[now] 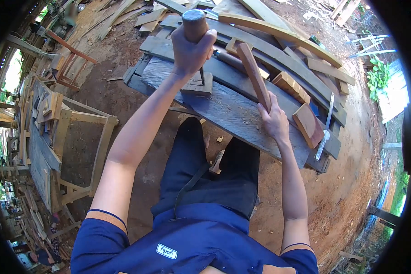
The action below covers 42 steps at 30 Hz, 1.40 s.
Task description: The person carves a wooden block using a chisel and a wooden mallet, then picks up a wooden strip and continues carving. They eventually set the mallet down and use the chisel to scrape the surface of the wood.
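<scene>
My left hand (pixel 190 50) grips the round wooden handle of a chisel (pixel 194 23), held upright with its thin blade down on a small wooden block (pixel 197 86). That block rests on a wide grey plank (pixel 233 112) in front of my knees. My right hand (pixel 273 119) holds the lower end of a long reddish wooden mallet stick (pixel 253 73), which points up and away over the plank, right of the chisel. Both hands are closed around their tools.
Short reddish wood blocks (pixel 308 124) and a metal tool (pixel 326 125) lie at the plank's right end. Curved boards (pixel 283 33) are stacked behind. An unfinished wooden frame (pixel 84 118) stands to the left on bare earth. Wood chips lie by my legs.
</scene>
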Tool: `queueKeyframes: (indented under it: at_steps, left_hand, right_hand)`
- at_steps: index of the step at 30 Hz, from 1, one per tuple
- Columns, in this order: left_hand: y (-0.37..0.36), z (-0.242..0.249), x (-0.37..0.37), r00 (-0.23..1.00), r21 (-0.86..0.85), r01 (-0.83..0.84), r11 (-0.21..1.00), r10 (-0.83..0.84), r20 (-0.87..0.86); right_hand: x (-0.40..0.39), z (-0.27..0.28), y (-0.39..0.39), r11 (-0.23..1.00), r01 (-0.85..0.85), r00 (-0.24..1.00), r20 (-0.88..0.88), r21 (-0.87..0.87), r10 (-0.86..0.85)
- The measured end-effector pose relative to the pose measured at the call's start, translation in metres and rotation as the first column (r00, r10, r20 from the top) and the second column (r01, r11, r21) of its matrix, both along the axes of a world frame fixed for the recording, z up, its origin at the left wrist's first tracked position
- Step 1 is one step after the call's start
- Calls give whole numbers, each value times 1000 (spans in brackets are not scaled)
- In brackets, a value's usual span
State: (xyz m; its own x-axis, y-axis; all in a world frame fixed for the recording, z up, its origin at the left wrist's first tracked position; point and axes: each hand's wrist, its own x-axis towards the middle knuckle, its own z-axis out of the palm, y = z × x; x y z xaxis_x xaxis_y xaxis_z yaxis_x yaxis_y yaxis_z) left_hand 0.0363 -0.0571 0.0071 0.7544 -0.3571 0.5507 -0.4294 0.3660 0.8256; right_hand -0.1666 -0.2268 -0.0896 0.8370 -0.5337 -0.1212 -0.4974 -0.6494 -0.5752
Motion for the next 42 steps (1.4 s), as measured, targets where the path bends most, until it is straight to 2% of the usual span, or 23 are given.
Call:
queueKeyframes:
  at_steps: [5, 9, 10, 11, 12, 14, 18, 19, 20, 22, 25, 26, 28, 29, 30, 31, 32, 34, 35, 38, 40, 41, 42]
  left_hand:
    - [-1, -8, 1, 1000, 44, -11, 999, 10, 3]
    - [-15, -11, -12, 943, 80, -210, 974, 181, 278]
    - [-17, -8, -17, 898, 56, -266, 962, 226, 378]
    - [-19, -9, -17, 930, 119, -241, 963, 194, 311]
    - [-21, -7, -16, 928, 114, -254, 961, 209, 310]
    - [-24, -9, -15, 901, 110, -301, 947, 245, 358]
    - [-28, -8, -14, 922, 175, -259, 950, 190, 338]
    - [-27, -7, -16, 915, 201, -262, 944, 177, 364]
    - [-28, -6, -16, 913, 193, -258, 947, 174, 370]
    - [-28, -6, -16, 902, 134, -277, 951, 209, 379]
    - [-27, -8, -12, 919, 139, -274, 952, 216, 330]
    - [-26, -10, -13, 919, 156, -284, 946, 222, 325]
    - [-24, -8, -16, 923, 212, -274, 938, 194, 333]
    - [-26, -8, -18, 904, 155, -285, 946, 212, 372]
    - [-29, -9, -18, 882, 92, -289, 953, 228, 412]
    - [-32, -8, -16, 918, 29, -214, 976, 190, 348]
    - [-36, -8, -9, 914, 12, -207, 978, 189, 359]
    - [-23, -11, -10, 926, 134, -274, 952, 224, 304]
    - [-21, -11, -8, 923, 149, -309, 939, 258, 284]
    - [-12, -20, 3, 953, 25, -280, 960, 275, 130]
    - [-7, -23, 13, 960, -59, -268, 962, 271, 64]
    - [-3, -16, 11, 969, -105, -246, 963, 245, -29]
    - [3, -9, 9, 969, -150, -232, 961, 215, -122]
  right_hand:
    - [-1, 0, 2, 1000, 4, 1000, 28, -16, -4]
    - [-2, -1, 1, 998, -11, 998, 67, -61, 15]
    - [-3, 6, 0, 994, -15, 997, 82, 110, 6]
    - [-2, 14, -2, 961, -25, 996, 94, 275, -1]
    - [-2, 33, 2, 962, -38, 996, 94, 270, 13]
    - [-12, 89, 22, 909, -83, 934, 351, 409, -73]
    - [-19, 158, 44, 943, -128, 710, 692, 308, -129]
    - [-18, 161, 50, 948, -96, 709, 689, 304, -149]
    - [-19, 165, 49, 990, -65, 848, 530, 126, -12]
    - [-17, 167, 37, 922, -228, 918, 385, 314, 96]
    - [-27, 182, 37, 963, -120, 848, 530, 240, -26]
    - [-31, 190, 39, 924, -145, 801, 591, 354, -101]
    - [-28, 192, 47, 902, -144, 740, 650, 407, -175]
    - [-19, 179, 43, 971, -216, 788, 605, 105, 110]
    - [-10, 172, 43, 931, -303, 805, 469, -202, 364]
    - [-14, 178, 42, 922, -333, 892, 383, 196, 240]
    - [-13, 179, 40, 928, -329, 888, 393, 178, 239]
    - [-14, 170, 41, 950, -278, 865, 467, 143, 183]
    - [-16, 167, 41, 915, -186, 926, 375, 357, 42]
    - [-6, 133, 34, 926, -145, 941, 338, 349, 20]
    - [2, 80, 21, 930, -155, 946, 323, 333, 42]
    - [4, 61, 16, 942, -126, 972, 229, 312, 54]
    - [4, 39, 13, 961, -121, 968, 245, 250, 58]
